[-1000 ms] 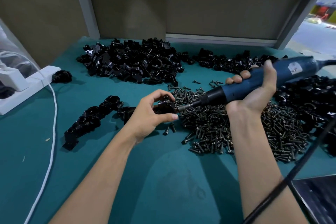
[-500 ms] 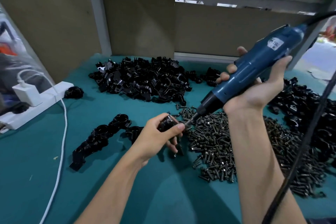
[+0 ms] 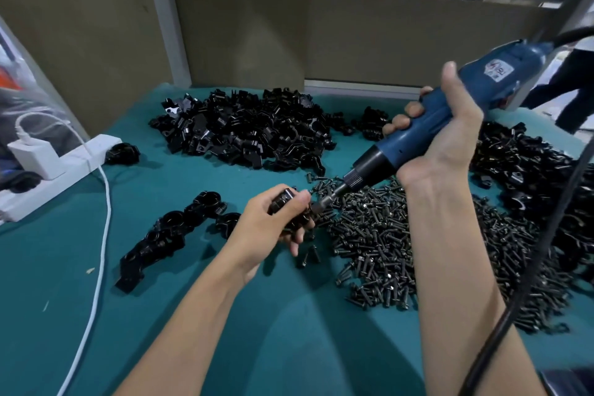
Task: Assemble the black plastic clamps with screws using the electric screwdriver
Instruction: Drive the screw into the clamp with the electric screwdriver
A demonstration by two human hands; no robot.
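Note:
My left hand [image 3: 273,228] grips a black plastic clamp [image 3: 284,202] just above the green table, thumb over its top. My right hand [image 3: 450,138] holds the blue electric screwdriver [image 3: 450,125] tilted down to the left, and its bit tip [image 3: 318,204] meets the clamp at my left thumb. A heap of dark screws [image 3: 385,241] lies right below the tool. Most of the clamp is hidden by my fingers.
Loose black clamp parts are piled at the back [image 3: 244,128] and on the right [image 3: 530,170]. A row of assembled clamps [image 3: 167,231] lies to the left. A white power strip [image 3: 58,167] and white cable [image 3: 103,235] sit at far left. The tool's black cord [image 3: 530,267] hangs by my right arm.
The screwdriver's rear has swung up from nearly level to a steep tilt, with its bit staying at the clamp. My left hand has turned the clamp and curled tighter round it.

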